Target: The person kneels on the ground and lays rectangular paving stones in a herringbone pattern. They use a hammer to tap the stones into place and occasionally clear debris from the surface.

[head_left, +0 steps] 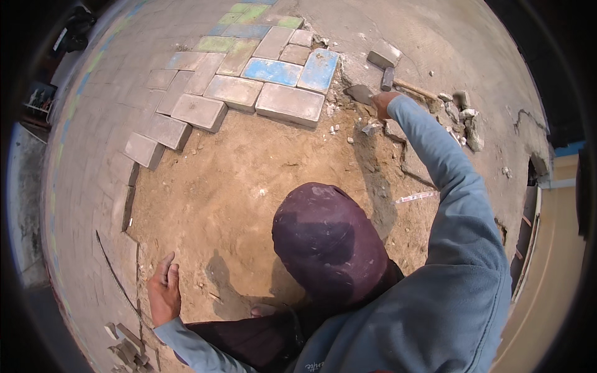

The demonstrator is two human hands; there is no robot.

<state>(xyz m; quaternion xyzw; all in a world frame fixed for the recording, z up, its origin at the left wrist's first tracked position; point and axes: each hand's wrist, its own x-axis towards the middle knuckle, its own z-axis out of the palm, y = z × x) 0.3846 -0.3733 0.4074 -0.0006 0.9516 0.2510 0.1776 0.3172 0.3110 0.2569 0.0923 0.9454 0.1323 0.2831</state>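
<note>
My right hand (384,104) is closed round a trowel (358,94), its metal blade over broken rubble at the upper right edge of the sand bed (236,174). Just beyond it lies a hammer (413,89) with a wooden handle and dark head. My left hand (165,289) is at the lower left above the sand, fingers raised and apart, with nothing visible in them. My knee (326,242) in dark purple cloth is bent over the sand. Concrete pavers (288,102), some painted blue or green, form a stepped edge along the top of the bed.
A loose paver (384,55) and broken chunks (469,127) lie on the pavement at the upper right. A thin cable or rod (115,273) runs along the left, near small cut pieces (130,345). A cream wall or panel (553,224) stands at the right.
</note>
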